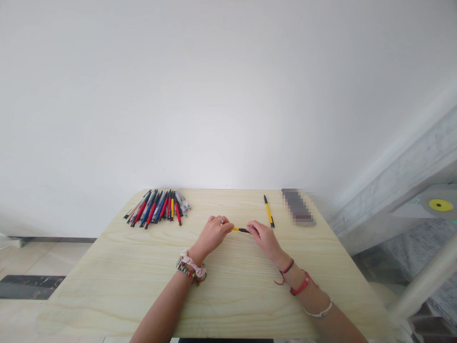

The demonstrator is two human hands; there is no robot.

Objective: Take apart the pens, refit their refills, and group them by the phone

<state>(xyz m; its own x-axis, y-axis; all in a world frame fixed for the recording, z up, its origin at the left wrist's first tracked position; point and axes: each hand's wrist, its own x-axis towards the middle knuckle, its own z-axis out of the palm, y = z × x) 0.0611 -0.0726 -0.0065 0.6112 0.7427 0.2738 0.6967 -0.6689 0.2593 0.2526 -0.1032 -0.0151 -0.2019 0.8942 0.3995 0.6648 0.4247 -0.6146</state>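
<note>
Between my two hands a yellow pen [236, 229] with a black grip is held level, just above the wooden table or resting on it; I cannot tell which. My left hand [213, 234] is closed round the yellow end. The fingers of my right hand [263, 237] are pinched at the black tip end, and they hide that tip. Beyond my right hand, a second yellow pen [268, 212] with black ends lies alone on the table.
A pile of red, blue, yellow and clear pens [157, 208] lies at the back left of the table [228, 295]. At the back right is a dark, pixelated flat object [298, 207]. The white wall [228, 95] rises behind the table.
</note>
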